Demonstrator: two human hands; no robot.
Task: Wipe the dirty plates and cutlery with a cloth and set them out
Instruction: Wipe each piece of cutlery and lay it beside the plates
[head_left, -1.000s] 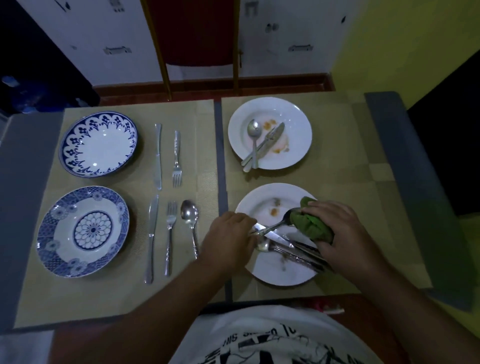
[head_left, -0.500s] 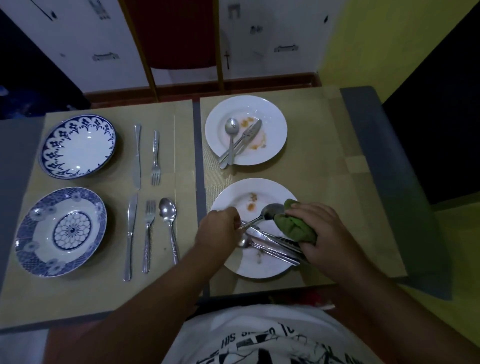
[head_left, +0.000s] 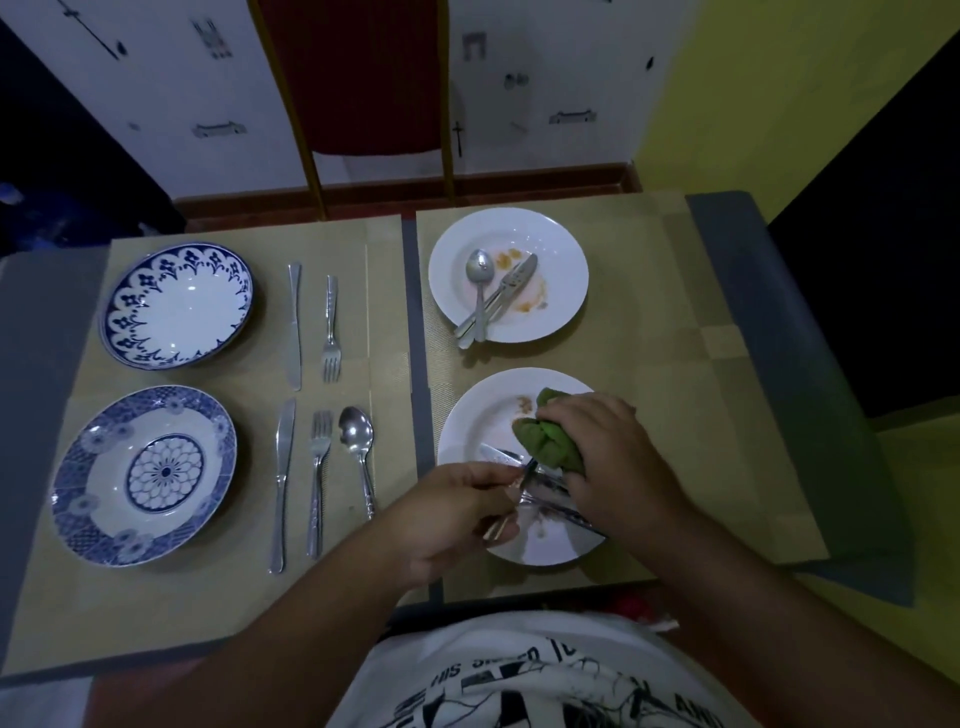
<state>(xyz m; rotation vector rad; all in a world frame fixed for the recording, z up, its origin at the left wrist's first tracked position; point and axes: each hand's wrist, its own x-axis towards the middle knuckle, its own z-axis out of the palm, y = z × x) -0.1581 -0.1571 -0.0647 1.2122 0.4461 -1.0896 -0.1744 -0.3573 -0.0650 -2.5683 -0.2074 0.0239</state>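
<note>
Cloth gripped by right hand; left hand pinches utensil; shirt lettering unreadable.

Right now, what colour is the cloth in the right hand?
Green. The cloth shows best in the head view, the only one.

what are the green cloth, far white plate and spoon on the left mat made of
Green cloth: soft fabric, matte, bunched in folds in the right hand. Far white plate: probably glazed ceramic, smooth with a faint sheen. Spoon: metal, likely stainless steel, bright reflections on its bowl.
</note>
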